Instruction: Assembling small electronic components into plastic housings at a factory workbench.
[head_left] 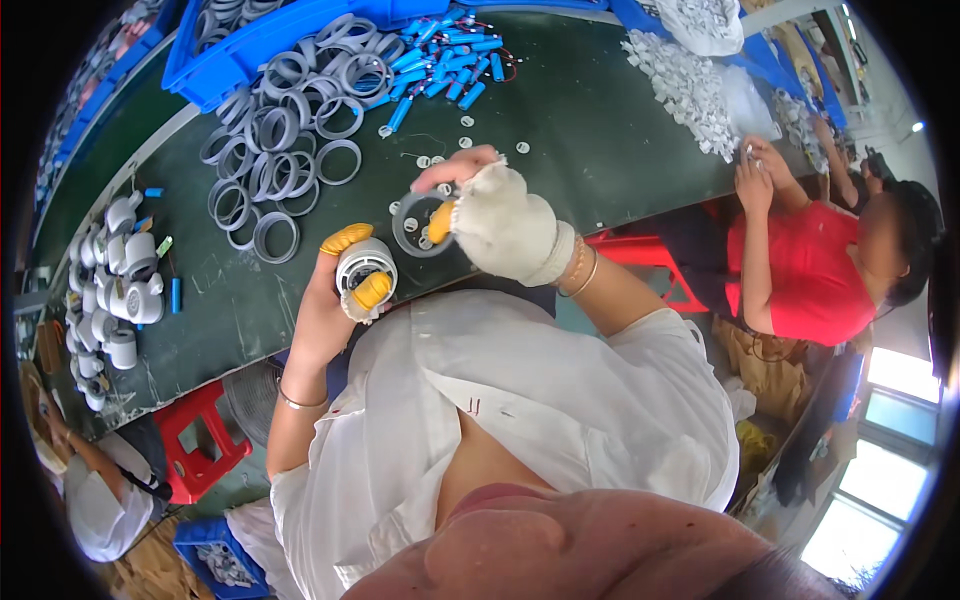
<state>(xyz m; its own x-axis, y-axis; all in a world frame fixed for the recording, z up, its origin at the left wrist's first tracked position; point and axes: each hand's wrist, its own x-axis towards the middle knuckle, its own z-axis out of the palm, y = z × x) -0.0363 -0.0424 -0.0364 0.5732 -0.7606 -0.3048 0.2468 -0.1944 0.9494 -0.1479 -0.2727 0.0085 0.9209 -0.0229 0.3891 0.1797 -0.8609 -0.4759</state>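
At the near edge of the dark green table, my left hand (322,305) is wrapped round a white cylindrical housing (350,264), its open end facing up. Yellow covers sit on that hand's thumb and a finger. To its right, my right hand (508,225), in a white glove with bare fingertips and a yellow thumb cover, grips a grey ring (398,228) between thumb and fingers. The ring is held apart from the housing. Several small white round pieces (467,121) lie on the table around and beyond the right hand.
A heap of grey rings (279,130) lies beyond my left hand, beside a blue bin (190,85). Blue cylindrical cells with wires (440,62) lie farther back. White housings (135,262) cluster at left. White pieces (685,90) and a person in red (800,270) are at right.
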